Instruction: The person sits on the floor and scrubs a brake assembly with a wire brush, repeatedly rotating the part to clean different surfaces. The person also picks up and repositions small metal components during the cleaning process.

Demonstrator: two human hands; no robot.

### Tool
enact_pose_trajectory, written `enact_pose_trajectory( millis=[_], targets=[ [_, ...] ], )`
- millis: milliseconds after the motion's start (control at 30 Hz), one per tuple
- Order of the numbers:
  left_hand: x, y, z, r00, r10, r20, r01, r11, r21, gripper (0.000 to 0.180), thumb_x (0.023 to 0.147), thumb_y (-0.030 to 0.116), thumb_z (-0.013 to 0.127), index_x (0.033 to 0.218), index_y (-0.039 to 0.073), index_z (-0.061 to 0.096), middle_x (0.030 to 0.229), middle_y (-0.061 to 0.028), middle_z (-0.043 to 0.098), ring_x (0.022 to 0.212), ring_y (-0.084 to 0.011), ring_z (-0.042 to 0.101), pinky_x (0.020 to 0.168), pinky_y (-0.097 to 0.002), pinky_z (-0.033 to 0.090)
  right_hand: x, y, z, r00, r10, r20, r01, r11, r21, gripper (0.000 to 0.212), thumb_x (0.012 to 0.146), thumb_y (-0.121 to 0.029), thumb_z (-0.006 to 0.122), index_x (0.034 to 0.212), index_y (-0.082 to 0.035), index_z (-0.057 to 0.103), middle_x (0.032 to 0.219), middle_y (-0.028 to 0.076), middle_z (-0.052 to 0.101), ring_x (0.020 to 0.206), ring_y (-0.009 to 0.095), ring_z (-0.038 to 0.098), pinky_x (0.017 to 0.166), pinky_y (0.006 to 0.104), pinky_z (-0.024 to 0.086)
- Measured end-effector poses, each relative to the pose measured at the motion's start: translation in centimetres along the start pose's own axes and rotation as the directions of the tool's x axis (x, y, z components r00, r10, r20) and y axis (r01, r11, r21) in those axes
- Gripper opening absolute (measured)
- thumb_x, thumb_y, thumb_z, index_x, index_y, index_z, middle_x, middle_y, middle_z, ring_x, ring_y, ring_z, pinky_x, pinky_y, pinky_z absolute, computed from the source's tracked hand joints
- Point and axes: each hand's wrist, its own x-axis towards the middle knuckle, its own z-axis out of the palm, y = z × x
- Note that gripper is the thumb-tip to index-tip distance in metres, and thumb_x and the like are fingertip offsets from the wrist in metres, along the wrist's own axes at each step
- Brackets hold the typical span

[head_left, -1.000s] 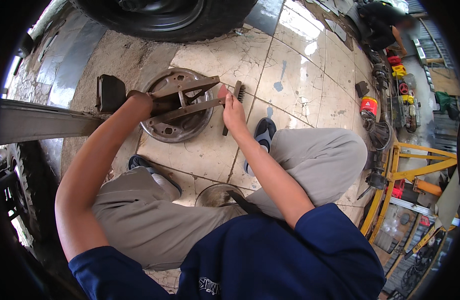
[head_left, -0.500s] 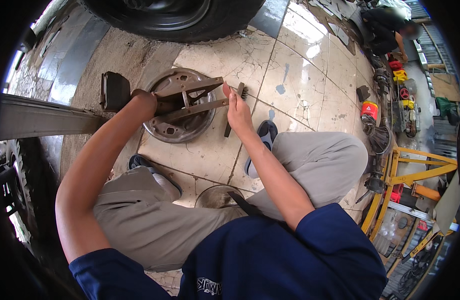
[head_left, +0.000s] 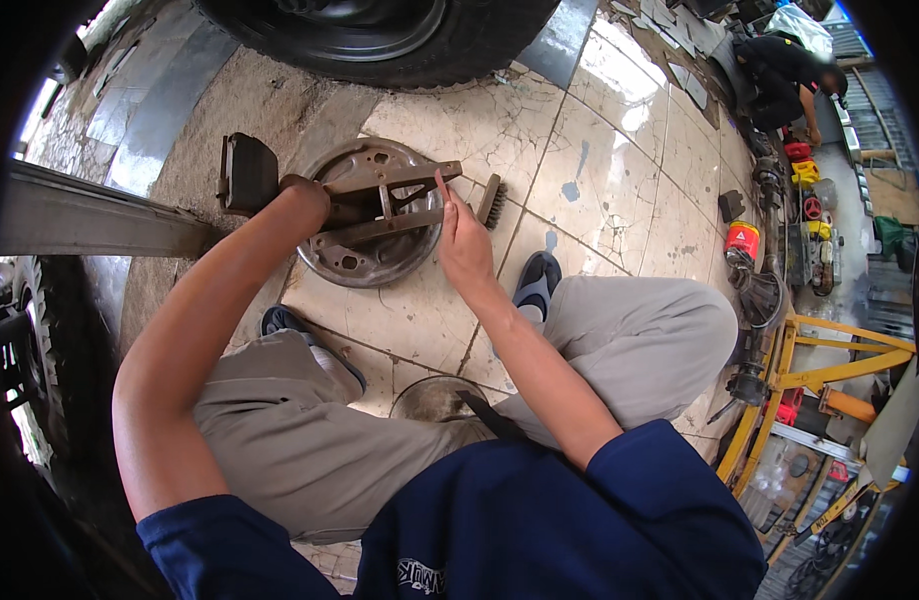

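My left hand [head_left: 306, 204] is closed on the near end of a rusty forked metal bracket [head_left: 365, 232], its fingers mostly hidden by the wrist. Two long arms joined by a crosspiece make up the bracket. It is held over a round metal plate [head_left: 370, 270] with holes, which lies on the tiles. Pinched in my right hand [head_left: 467, 240] is a thin reddish strip [head_left: 441, 185], right beside the bracket's arm tips. A wire brush [head_left: 494, 200] with a wooden handle lies just right of that hand, partly hidden by it.
A large tyre [head_left: 380, 62] stands ahead. To the left are a metal beam [head_left: 100, 222] and a dark box-shaped part [head_left: 250, 175]. On the right are a red tin [head_left: 742, 243], an axle [head_left: 765, 290] and a yellow frame [head_left: 840, 372]. Another person [head_left: 785, 75] crouches at the far right.
My right hand has moved left, away from the wire brush and against the bracket's arm tips, with the reddish strip in it. The view has shifted slightly.
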Motion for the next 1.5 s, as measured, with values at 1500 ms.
enact_pose_trajectory(
  millis=[1500],
  targets=[
    [-0.4,0.0,-0.1,1.0,0.009,0.005,-0.008,0.999,-0.051,0.053,0.082,0.029,0.07,0.121,-0.006,0.061,0.103,-0.0127,0.073,0.091,-0.0266,0.073,0.072,-0.0438,0.057,1.2,4.1,-1.3,0.943,0.333,0.011,-0.333,0.942,0.026,0.05,0.106,-0.035,0.034,0.125,0.002,0.061,0.115,0.03,0.065,0.111,0.046,0.059,0.095,0.0479,0.046]
  ],
)
